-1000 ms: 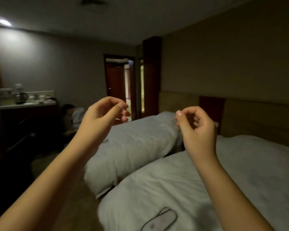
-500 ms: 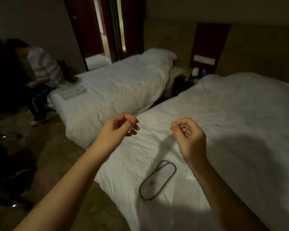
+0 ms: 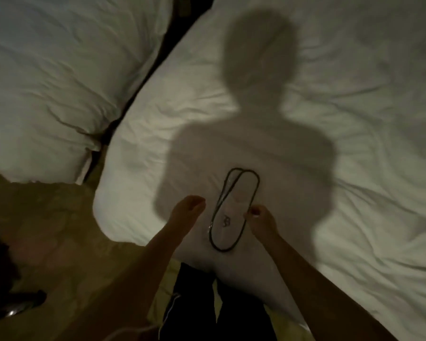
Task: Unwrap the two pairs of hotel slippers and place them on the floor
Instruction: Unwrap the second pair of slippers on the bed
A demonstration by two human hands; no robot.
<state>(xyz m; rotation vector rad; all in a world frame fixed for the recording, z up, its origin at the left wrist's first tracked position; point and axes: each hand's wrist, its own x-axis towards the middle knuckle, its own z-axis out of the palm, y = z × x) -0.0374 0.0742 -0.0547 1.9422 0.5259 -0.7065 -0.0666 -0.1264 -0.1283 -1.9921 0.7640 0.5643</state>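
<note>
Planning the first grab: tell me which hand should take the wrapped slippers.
Right, probably. The right hand sits at the edge of the slippers on the bed; the left hand is farther off.

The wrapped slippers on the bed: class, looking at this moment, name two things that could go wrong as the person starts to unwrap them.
1. The wrapped slippers lie in the person's own shadow, so the clear wrap's edge is hard to see; the right hand and left hand may fumble for it.
2. The pack sits near the bed's corner, above the floor; a tug might slide it off still wrapped.
</note>
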